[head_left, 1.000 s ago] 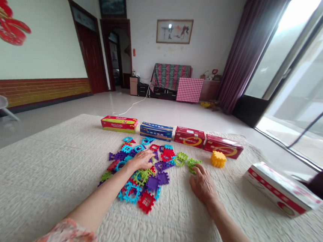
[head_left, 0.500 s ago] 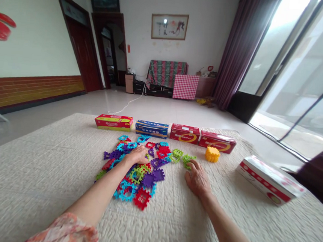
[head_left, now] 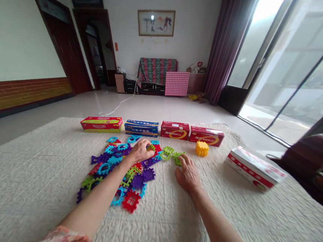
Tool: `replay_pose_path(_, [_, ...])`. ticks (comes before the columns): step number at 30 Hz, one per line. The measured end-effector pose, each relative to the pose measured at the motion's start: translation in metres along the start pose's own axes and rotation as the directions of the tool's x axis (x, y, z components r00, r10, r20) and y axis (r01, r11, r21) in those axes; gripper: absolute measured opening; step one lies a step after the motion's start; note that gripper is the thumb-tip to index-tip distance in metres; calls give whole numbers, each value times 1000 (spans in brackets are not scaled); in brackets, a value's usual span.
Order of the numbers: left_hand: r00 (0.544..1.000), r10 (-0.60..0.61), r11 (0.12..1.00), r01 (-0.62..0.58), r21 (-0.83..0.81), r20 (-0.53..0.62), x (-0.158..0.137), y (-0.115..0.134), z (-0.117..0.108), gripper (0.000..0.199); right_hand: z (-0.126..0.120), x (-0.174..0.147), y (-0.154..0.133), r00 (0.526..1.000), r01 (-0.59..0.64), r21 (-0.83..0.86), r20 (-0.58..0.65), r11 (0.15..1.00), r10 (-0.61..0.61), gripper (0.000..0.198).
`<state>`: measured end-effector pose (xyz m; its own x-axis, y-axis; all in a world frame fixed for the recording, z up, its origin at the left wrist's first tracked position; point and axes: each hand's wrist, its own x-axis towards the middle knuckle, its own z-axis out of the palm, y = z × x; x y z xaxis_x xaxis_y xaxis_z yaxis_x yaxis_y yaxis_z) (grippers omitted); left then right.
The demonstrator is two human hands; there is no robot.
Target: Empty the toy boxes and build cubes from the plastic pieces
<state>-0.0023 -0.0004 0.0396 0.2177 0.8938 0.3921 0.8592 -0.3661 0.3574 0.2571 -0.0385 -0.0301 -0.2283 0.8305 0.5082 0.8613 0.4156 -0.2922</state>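
A pile of plastic interlocking tiles in red, purple, blue and green, with a purple tile [head_left: 138, 181] and a red tile [head_left: 131, 201] at its near side, spreads over the quilt. Above the pile's far right part, my left hand [head_left: 142, 151] pinches a green interlocking tile [head_left: 151, 147]. My right hand [head_left: 188, 172] rests on the quilt to the right, its fingertips on another green tile [head_left: 176, 158], fingers bent but apart. Between the hands lies a third green tile [head_left: 167, 152]. A yellow stack of tiles [head_left: 202, 149] stands beyond my right hand.
Along the far edge stand a red-and-yellow box [head_left: 101, 125], a blue box [head_left: 142, 128] and two red boxes, one [head_left: 174, 131] beside the other [head_left: 207, 136]. A white-and-red box [head_left: 254, 170] lies at the right on the cream quilt [head_left: 163, 226].
My left hand has lifted a green tile out of the pile. My right hand stays at its green tile. The whole view has shifted, so things sit further left.
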Motion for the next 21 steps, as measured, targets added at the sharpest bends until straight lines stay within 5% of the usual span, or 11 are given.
replay_pose_path(6, [994,-33,996,41,-77,104,21,56,45,38,2,-1,1,1000,-9,41,1,999,9,53])
replay_pose_path(12, [968,76,996,-84,24,237,31,49,56,57,-2,-2,-2,999,-34,50,32,998,32,55])
replay_pose_path(21, [914,81,984,-137,114,396,33,56,68,51,-4,-2,-4,999,-35,52,38,998,33,52])
